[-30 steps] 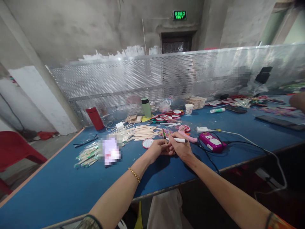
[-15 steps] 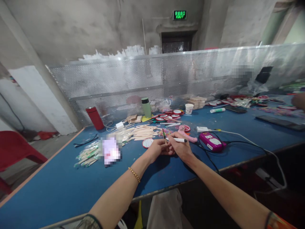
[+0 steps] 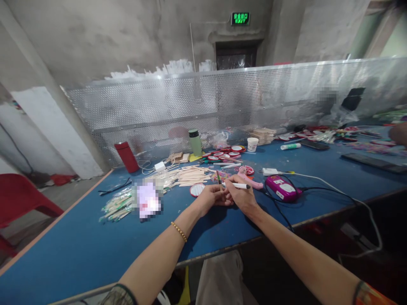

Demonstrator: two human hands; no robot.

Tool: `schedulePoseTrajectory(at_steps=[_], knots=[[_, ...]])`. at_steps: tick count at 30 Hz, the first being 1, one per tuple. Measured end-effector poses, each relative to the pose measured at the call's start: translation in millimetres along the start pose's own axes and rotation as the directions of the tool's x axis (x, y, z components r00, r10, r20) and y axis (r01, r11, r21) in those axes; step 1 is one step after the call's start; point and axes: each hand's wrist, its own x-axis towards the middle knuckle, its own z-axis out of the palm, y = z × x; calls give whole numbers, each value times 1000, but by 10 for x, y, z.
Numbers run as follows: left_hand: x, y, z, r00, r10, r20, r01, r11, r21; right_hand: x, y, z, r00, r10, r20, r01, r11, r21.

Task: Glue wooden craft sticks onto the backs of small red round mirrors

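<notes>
My left hand [image 3: 210, 198] is closed around a thin wooden stick [image 3: 218, 177] whose upper part is coloured dark green. My right hand [image 3: 240, 197] grips a white marker pen [image 3: 237, 185] with a black tip, its end against the stick. Both hands hover just over the blue table [image 3: 79, 250], close together. Right behind them lie a small round red-rimmed disc [image 3: 197, 190] and a pile of plain wooden sticks [image 3: 192, 175].
A magenta device [image 3: 282, 187] with black cables lies to the right, a pink tool [image 3: 249, 180] beside it. Bagged sticks [image 3: 116, 206], a red bottle [image 3: 126, 157], a green flask [image 3: 195, 142], a paper cup [image 3: 252, 145] and red discs [image 3: 225, 153] stand before a perforated metal screen [image 3: 222, 101]. Another person's hand [image 3: 399, 133] shows at far right.
</notes>
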Motion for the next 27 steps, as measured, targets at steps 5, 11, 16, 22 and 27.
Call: schedulePoseTrajectory(at_steps=[5,11,16,22,27], knots=[[1,5,4,1000,-3,-4,3,1000,0,12,38,2,1000,-4,2,4,1000,-4],[-3,7,9,1000,-13,1,13,1000,-9,7,28,-11,1000,-26,-4,26,1000,-18],[12,-9,-4,1000,4,3,-4,1000,-3,3,19,-11,999,-36,3,37,999,-28],[14,-12,-5,1000,3,-5,-3,1000,-5,10,28,2,1000,-6,12,6,1000,-9],[16,-12,-9,1000,6,1,-6,1000,0,2,16,-4,1000,-6,6,6,1000,4]])
